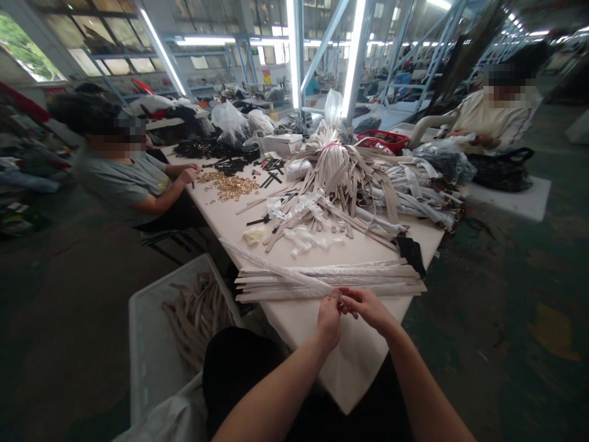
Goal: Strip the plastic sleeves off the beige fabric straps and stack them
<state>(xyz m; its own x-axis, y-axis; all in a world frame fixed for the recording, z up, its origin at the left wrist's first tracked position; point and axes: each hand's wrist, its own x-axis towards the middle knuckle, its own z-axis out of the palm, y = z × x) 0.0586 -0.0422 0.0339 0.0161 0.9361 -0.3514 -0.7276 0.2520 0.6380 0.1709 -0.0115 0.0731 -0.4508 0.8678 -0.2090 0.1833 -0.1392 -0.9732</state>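
- The left hand (329, 319) is pinching a plastic-sleeved strap (276, 265) between its fingertips, above the worktop's (354, 374) near corner
- The right hand (368, 310) is curving in just beside it, its grip unclear
- A stack of sleeved straps (372, 279) is lying just beyond the fingers

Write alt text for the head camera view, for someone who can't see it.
The left hand and right hand pinch the end of a film-wrapped beige strap above a stack of straps on a white table. A white crate of straps sits to the left, and a co-worker and another co-worker sit nearby.
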